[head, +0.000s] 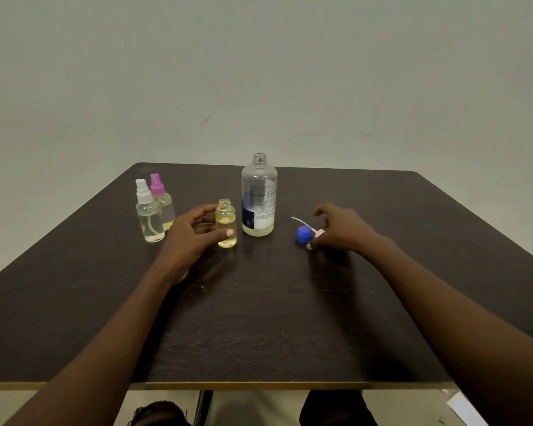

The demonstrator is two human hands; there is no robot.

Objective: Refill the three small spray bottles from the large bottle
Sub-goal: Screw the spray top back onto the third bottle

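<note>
So the open small bottle (pixel 226 224) is standing upright about mid-table (pixel 259 333), a bit toward the far edge, sprayer off and yellowish liquid nearly up to its shoulder. Our left hand (pixel 191 238) has it: thumb across the front, fingers wrapped round the back, wrist low on the wood.

Just to its right is the large bottle (pixel 259 198), upright and uncapped, with only a shallow layer of liquid at the bottom. It's close to the small one but not touching.

Further right, the blue cap (pixel 303 234) lies on the table, and a thin white dip tube (pixel 300 221) pokes out past it from under our right hand (pixel 342 229). That hand is arched over the spot with fingers curled down. We honestly can't tell if it's gripping the sprayer piece or just resting on it.

Toward the far left corner, the white-topped spray bottle (pixel 149 216) and purple-topped spray bottle (pixel 162 198) stand close together, both capped.
</note>
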